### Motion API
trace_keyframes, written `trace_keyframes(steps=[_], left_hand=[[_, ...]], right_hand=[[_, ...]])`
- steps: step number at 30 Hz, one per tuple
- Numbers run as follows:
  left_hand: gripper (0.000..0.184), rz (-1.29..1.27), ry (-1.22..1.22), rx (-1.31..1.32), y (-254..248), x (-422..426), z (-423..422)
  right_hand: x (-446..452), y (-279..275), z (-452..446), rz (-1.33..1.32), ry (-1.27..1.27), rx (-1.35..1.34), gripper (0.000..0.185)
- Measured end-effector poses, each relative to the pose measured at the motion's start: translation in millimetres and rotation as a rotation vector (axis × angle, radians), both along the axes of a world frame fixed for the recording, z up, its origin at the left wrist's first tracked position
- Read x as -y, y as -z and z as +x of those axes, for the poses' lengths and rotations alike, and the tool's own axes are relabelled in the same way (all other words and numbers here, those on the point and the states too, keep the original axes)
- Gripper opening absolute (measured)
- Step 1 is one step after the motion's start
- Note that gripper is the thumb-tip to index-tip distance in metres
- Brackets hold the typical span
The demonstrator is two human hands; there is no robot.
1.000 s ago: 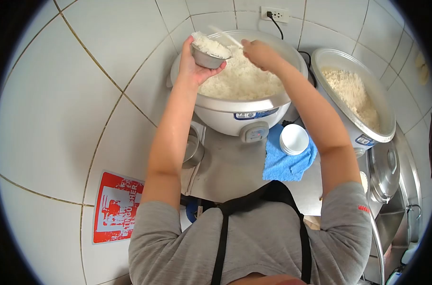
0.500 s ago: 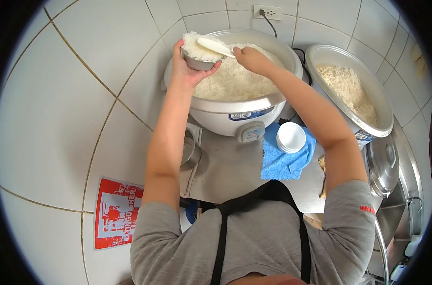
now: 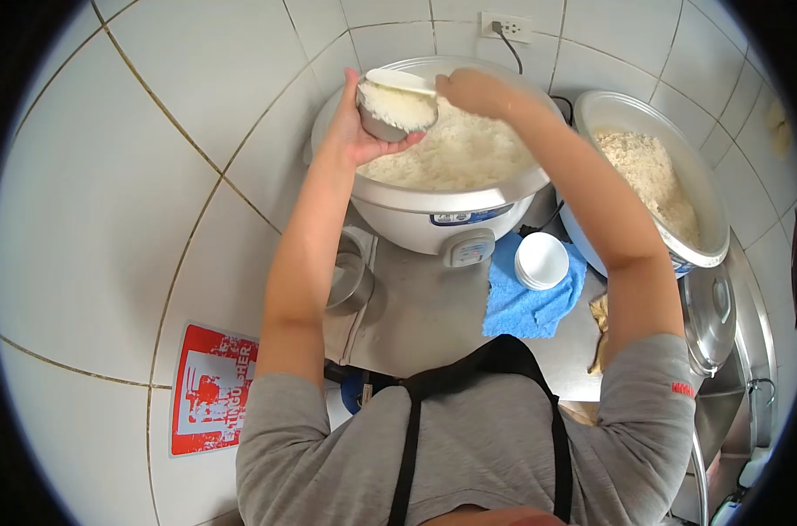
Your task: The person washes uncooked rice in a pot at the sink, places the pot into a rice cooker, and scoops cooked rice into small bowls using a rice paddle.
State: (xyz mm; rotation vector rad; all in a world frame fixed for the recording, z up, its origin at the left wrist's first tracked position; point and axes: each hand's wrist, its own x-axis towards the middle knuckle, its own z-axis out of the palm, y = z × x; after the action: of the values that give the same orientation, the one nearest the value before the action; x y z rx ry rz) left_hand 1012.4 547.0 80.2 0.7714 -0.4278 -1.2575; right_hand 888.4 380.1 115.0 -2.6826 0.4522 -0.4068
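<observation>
My left hand (image 3: 361, 131) is wrapped round a small metal bowl (image 3: 383, 130) heaped with white rice (image 3: 397, 105). The bowl is tilted above the left side of a big white rice cooker (image 3: 398, 195), whose lid is off and whose pot is full of rice (image 3: 460, 149). Closed on the handle of a white rice paddle (image 3: 400, 81) is my right hand (image 3: 473, 92). The paddle's blade lies along the far edge of the rice in the bowl. My right fingertips are partly hidden behind the knuckles.
At the right stands a second open cooker (image 3: 716, 254) with brownish rice. Stacked white bowls (image 3: 540, 261) sit on a blue cloth (image 3: 517, 307) on the steel counter (image 3: 416, 307). A metal pot (image 3: 350, 282) stands by the left wall. A metal lid (image 3: 710, 320) lies at right.
The paddle has shifted to the far edge of the bowl's rice. My left hand has tipped the bowl so its rice faces me more. The whole view has shifted slightly.
</observation>
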Motion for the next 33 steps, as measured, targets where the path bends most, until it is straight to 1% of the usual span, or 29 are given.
trace_keyframes(steps=[1,3,4,7,10,12,13,15,16,18,19,22,25,26,27,29,32,33], left_hand=[[0.073,0.000,-0.029,-0.008,-7.3,-1.0,-1.3],[0.074,-0.010,-0.093,-0.021,-5.5,-0.7,-8.0],[0.075,-0.027,-0.132,-0.013,-4.6,2.2,-12.8],[0.074,-0.044,-0.235,0.024,-8.9,6.4,-20.1],[0.074,-0.141,-0.278,0.035,-13.3,10.4,-18.9],[0.077,-0.201,-0.301,-0.018,-15.7,11.4,-21.2],[0.078,-0.196,-0.320,0.028,-18.2,9.7,-27.6],[0.079,-0.197,-0.357,0.127,-22.6,7.9,-38.8],[0.077,-0.193,-0.346,0.142,-22.1,8.3,-39.6],[0.072,-0.184,-0.328,0.177,-20.8,5.3,-37.3],[0.073,-0.180,-0.318,0.168,-19.9,4.6,-33.7],[0.074,-0.177,-0.273,0.129,-19.1,2.0,-29.5],[0.073,-0.190,-0.177,0.086,-23.5,-1.8,-35.3],[0.073,-0.177,-0.125,0.082,-20.4,-0.8,-30.6],[0.072,-0.168,-0.076,0.078,-19.7,0.9,-27.9],[0.072,-0.140,-0.107,0.119,-24.8,0.6,-30.3],[0.072,-0.081,-0.158,0.144,-30.1,-1.9,-32.7],[0.072,-0.067,-0.174,0.149,-33.2,-0.5,-32.2]], right_hand=[[-7.7,7.9,-1.3,-0.064,0.017,0.062,0.050],[-17.6,21.6,-6.5,-0.190,0.053,0.174,0.056],[-14.0,13.4,-11.9,-0.301,-0.063,0.158,0.054],[-20.3,-5.0,-14.7,0.094,0.096,0.160,0.054],[-47.1,3.5,-25.3,-0.142,0.074,0.372,0.055],[-46.6,11.3,-18.3,-0.138,0.121,0.305,0.051],[-46.8,17.2,-16.6,-0.134,0.148,0.270,0.050],[-50.9,29.2,-16.5,-0.214,0.123,0.324,0.044],[-51.5,34.0,-17.8,-0.257,0.109,0.347,0.042],[-36.4,35.9,-14.8,-0.127,-0.052,0.385,0.035],[-26.1,33.8,-12.4,-0.061,-0.134,0.407,0.033],[7.7,26.1,-18.9,1.084,-0.147,0.229,0.029],[5.4,30.6,-26.2,1.164,-0.147,-0.115,0.035],[-0.1,29.2,-24.6,1.219,-0.140,-0.086,0.036],[0.7,28.8,-24.0,1.180,-0.101,0.003,0.034],[-1.4,31.3,-22.0,1.102,-0.028,0.168,0.032],[-9.0,27.1,-22.3,0.779,0.093,0.244,0.036],[-8.6,28.2,-18.8,0.572,0.087,0.293,0.037]])
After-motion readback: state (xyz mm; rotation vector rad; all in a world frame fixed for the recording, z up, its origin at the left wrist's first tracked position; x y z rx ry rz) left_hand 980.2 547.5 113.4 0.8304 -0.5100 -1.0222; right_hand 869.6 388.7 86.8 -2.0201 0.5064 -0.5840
